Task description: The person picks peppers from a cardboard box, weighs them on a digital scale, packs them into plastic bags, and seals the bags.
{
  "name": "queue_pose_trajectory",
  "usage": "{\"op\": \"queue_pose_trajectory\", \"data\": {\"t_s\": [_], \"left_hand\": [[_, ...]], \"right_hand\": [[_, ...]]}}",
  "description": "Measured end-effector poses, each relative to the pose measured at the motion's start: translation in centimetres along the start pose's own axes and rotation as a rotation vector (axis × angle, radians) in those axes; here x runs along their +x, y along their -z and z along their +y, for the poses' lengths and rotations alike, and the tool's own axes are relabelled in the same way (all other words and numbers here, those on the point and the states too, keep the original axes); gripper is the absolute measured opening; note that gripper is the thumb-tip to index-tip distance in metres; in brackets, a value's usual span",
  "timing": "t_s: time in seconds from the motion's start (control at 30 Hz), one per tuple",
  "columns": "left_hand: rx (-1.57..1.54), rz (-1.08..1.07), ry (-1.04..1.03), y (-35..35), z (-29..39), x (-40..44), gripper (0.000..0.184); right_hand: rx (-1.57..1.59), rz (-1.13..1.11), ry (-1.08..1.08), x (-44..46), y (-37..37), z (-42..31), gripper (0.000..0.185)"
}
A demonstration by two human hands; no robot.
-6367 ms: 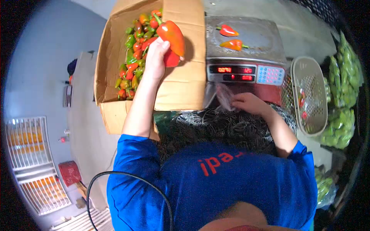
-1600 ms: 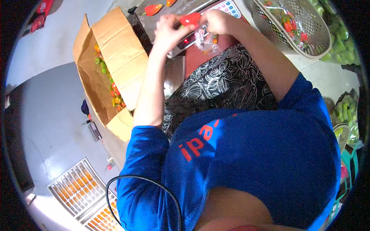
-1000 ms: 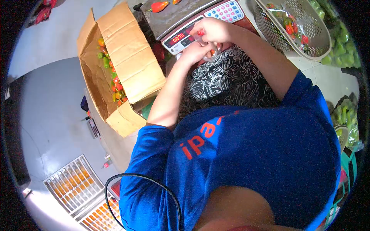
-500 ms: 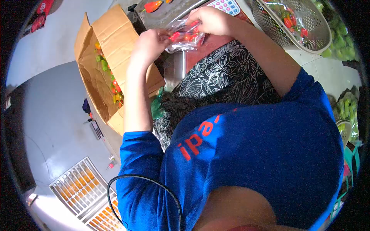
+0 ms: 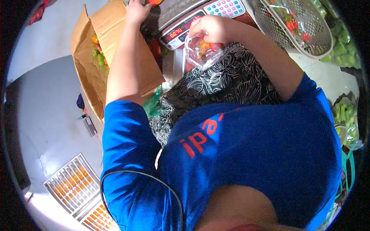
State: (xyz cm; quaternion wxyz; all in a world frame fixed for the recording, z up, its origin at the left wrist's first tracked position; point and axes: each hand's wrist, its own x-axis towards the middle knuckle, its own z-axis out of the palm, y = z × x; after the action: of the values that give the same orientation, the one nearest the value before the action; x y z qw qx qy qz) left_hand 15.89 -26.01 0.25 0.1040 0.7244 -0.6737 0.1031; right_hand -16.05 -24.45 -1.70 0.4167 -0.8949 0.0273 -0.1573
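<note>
My right hand (image 5: 212,30) is closed on the gathered top of a clear plastic bag (image 5: 197,57). Red and orange peppers (image 5: 204,47) show through the film. The bag hangs in front of a weighing scale with a lit red display (image 5: 176,33) and a keypad (image 5: 224,7). My left hand (image 5: 137,10) reaches to the top edge of the view, above a cardboard box. Its fingers are partly cut off by the frame. Right beside them is an orange-red pepper (image 5: 155,1); whether they grip it I cannot tell.
The open cardboard box (image 5: 127,50) on the left holds green, orange and red peppers (image 5: 99,57). A perforated basket (image 5: 325,38) with bagged peppers stands at upper right, with green vegetables (image 5: 341,44) beyond it. A patterned black-and-white cloth (image 5: 216,77) covers my lap.
My left hand has let go of the bag and moved up and left towards the pepper. My right hand has brought the bag slightly down and right, uncovering the scale's display.
</note>
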Motion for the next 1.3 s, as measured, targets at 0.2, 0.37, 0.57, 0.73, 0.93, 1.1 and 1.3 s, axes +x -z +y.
{"op": "queue_pose_trajectory", "data": {"t_s": [0.2, 0.37, 0.57, 0.73, 0.93, 1.1, 1.3], "left_hand": [[0.131, -0.175, 0.014, -1.3, 0.6, -0.3, 0.052], [0.234, -0.256, 0.226, 0.9, 3.8, -0.6, 0.047], [0.023, -0.224, 0.022, 0.6, 0.8, -1.1, 0.042], [0.116, -0.232, 0.157, 0.4, 2.5, -1.8, 0.034], [-0.3, -0.266, 0.148, 2.3, 3.9, -3.8, 0.031], [-1.174, -0.361, 0.308, 6.2, 7.4, -7.4, 0.027], [-1.182, -0.618, 0.314, 7.9, 11.0, -10.8, 0.025]], "right_hand": [[0.041, 0.041, 0.133, -0.2, -0.4, 0.9, 0.037], [0.126, 0.014, 0.102, 0.1, -0.6, 1.6, 0.037], [0.094, 0.039, 0.122, 0.2, -0.7, 1.5, 0.039], [0.113, 0.012, 0.088, 0.3, -0.7, 1.5, 0.038], [0.092, 0.091, -0.042, -0.2, -0.5, 2.1, 0.038], [0.016, 0.14, -0.096, 0.1, -0.5, 2.6, 0.037], [0.146, 0.126, -0.196, 0.3, -0.6, 1.7, 0.037]]}}
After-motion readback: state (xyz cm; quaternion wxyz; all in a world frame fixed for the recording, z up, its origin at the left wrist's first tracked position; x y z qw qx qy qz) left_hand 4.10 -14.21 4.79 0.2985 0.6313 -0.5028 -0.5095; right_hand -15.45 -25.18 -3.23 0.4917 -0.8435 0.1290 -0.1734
